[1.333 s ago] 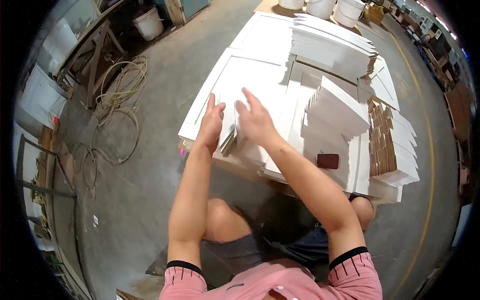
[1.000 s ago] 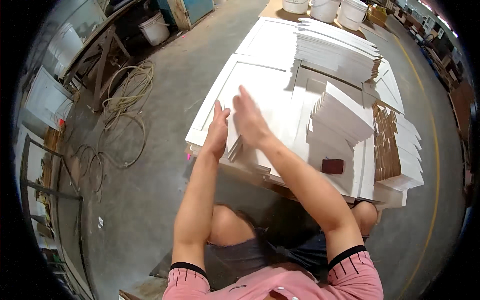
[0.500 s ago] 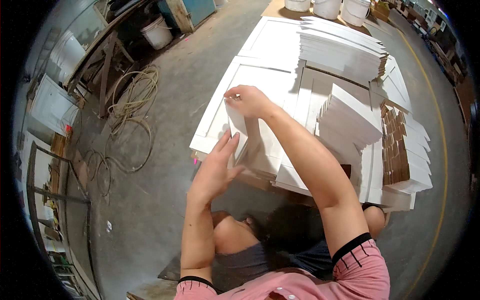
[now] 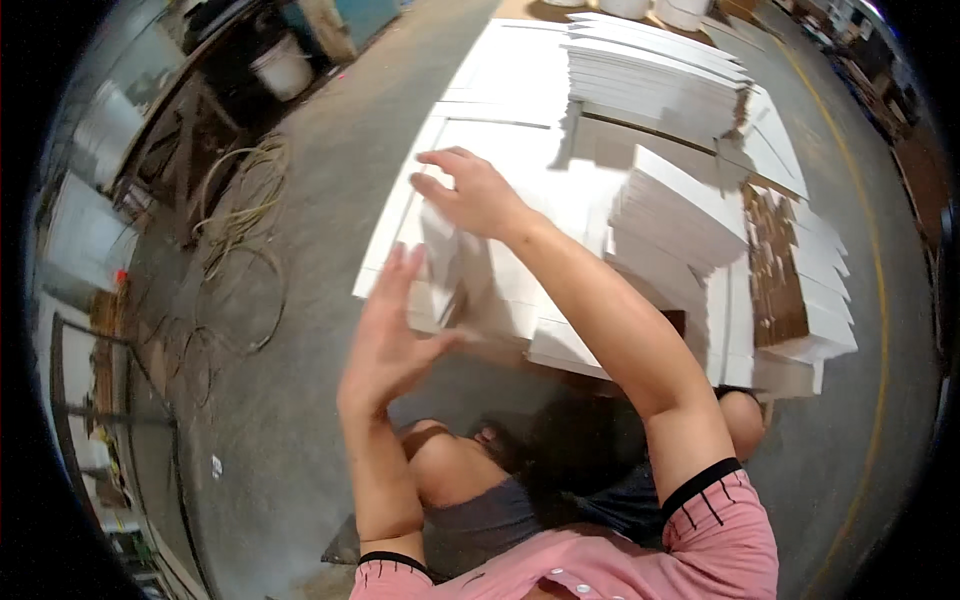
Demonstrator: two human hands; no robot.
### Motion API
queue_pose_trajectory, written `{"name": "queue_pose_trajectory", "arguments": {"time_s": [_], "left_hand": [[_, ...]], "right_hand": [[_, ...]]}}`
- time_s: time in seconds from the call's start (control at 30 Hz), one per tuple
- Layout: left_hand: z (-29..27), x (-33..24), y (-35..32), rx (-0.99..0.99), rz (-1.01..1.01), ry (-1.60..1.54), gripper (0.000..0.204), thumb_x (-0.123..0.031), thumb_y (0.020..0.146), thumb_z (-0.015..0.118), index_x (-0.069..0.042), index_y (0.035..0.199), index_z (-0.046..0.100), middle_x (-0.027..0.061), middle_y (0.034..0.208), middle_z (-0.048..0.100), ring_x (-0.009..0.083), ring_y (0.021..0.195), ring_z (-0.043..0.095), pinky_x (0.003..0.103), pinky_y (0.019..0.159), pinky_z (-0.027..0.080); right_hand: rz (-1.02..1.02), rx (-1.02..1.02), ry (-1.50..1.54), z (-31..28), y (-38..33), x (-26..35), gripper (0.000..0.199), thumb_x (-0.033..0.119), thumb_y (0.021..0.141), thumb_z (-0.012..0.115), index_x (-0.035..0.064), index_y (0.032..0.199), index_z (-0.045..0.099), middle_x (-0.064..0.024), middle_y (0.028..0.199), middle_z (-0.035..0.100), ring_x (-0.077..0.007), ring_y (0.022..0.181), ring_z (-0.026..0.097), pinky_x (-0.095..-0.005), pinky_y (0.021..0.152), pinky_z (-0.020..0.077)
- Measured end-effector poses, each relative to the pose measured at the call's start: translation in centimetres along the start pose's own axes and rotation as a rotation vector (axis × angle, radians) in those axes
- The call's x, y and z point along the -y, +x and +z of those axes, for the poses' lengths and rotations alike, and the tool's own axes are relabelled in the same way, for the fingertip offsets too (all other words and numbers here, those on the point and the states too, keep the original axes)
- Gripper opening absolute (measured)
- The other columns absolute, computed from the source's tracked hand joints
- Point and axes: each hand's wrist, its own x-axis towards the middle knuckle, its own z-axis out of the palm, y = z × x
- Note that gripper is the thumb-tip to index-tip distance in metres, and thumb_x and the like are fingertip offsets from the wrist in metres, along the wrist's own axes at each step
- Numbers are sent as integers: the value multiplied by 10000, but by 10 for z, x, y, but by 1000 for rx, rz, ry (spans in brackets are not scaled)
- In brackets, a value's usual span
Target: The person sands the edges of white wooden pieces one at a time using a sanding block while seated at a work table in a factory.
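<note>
Left hand [image 4: 383, 345] splayed, right hand [image 4: 475, 195] loosely bent and ungripping, near flat white boards [image 4: 443, 262].

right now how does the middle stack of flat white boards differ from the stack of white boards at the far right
The middle stack of flat white boards mostly shows white surfaces, while the far-right stack of white boards shows a broad brown, ragged side on its left. The middle stack is nearer the bare right hand; the far-right stack is farther from it. Both have staggered boards.
</note>
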Motion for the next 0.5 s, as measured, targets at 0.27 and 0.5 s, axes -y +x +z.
{"name": "queue_pose_trajectory", "arguments": {"time_s": [0.27,0.5], "left_hand": [[17,-55,-5,-13,-17,-757,316,-88,937,649,22,1231,618,138,1093,706,190,960,683,312,836,540],[70,-120,22,453,-169,-1025,349,-94,978,593,5,1312,562,127,1208,665,174,1032,659,305,837,543]], "right_hand": [[-397,95,-68,-163,-96,78,235,187,866,741,70,1069,723,-108,1049,728,-266,976,698,-374,880,550],[203,-321,-383,-312,-138,34,514,298,838,783,80,1279,632,-130,1185,684,-247,1065,659,-370,918,519]]}}
